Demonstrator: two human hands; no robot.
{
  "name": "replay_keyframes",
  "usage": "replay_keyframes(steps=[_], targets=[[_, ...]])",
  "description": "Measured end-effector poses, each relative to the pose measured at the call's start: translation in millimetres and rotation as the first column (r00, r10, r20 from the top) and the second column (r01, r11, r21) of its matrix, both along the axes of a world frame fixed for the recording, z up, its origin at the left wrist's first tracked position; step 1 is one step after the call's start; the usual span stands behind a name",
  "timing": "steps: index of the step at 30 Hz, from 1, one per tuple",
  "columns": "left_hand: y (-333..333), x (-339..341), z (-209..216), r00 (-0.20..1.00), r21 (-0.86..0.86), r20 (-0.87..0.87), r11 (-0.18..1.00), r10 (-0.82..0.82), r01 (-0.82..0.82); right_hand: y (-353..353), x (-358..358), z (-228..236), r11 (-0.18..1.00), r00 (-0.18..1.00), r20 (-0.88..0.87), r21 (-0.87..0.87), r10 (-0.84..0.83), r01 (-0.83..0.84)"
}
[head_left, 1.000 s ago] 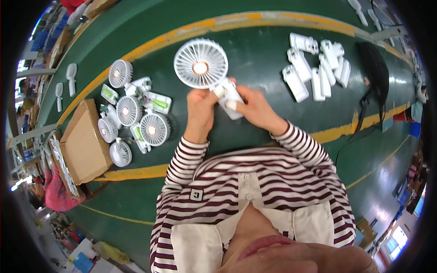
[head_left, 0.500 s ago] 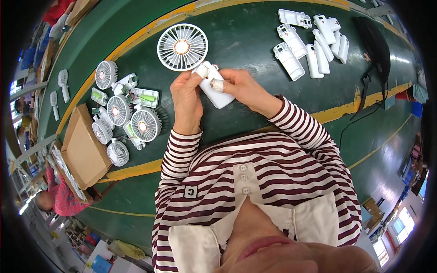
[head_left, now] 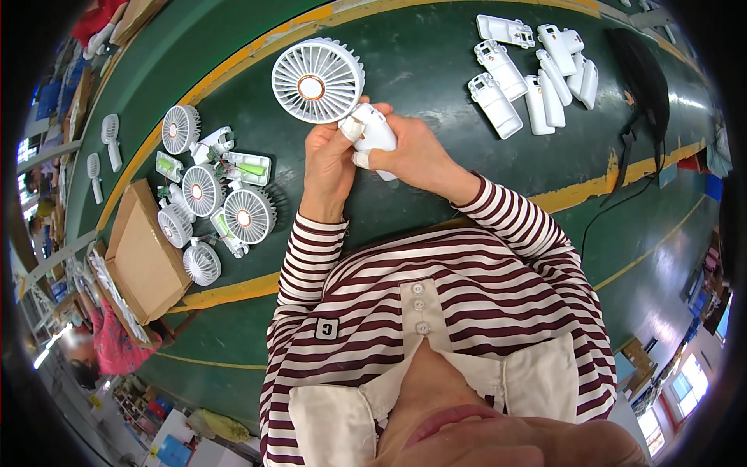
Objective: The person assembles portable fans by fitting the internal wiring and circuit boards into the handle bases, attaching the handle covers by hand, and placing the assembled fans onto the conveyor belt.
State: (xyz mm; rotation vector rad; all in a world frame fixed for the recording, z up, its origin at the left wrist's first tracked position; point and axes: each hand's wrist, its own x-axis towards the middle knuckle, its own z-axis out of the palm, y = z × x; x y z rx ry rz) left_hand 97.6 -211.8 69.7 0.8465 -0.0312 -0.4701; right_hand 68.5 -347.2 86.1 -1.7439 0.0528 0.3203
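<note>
Between both hands I hold a white handheld fan (head_left: 312,87), its round grille with an orange-ringed hub pointing away to the upper left. My left hand (head_left: 333,159) is closed around the handle near the neck, its wrapped thumb on the casing. From the other side my right hand (head_left: 412,152) grips the handle, thumb across the front and fingers behind. Much of the handle is hidden by the fingers. Left of my hands lies a group of fan heads (head_left: 247,215) with opened handles, some showing green cells (head_left: 250,168).
White handle shells (head_left: 498,105) lie in a cluster at the far right, beside a black bag (head_left: 640,78) with a strap. An open cardboard box (head_left: 148,253) stands at the left edge. Two fans (head_left: 110,142) lie farther left. A person in pink (head_left: 120,335) is beyond the box.
The fan has turned in my hands, so the side of its head now shows. My right hand has shifted left and wrapped further around the handle; the left hand has moved slightly right.
</note>
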Motion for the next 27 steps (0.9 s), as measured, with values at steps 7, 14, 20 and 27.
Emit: replay_keyframes(steps=[7,14,20,27], targets=[[-3,-4,7,0.998,0.105,-0.028,0.993,0.053,-0.05,-2,-2,-7,0.983,0.996,-0.088,0.183,0.0,0.016],[-4,-4,2,0.997,0.108,-0.049,0.993,0.057,-0.052,-4,2,0,0.979,0.992,-0.12,0.202,0.026,-0.001],[-10,-5,3,0.994,0.107,-0.064,0.991,0.089,-0.081,-1,3,-1,0.985,0.99,-0.138,0.16,-0.036,0.058],[-13,-5,-1,0.983,0.191,-0.1,0.972,0.156,-0.135,-3,6,-3,0.942,0.978,-0.209,0.325,-0.017,0.086]])
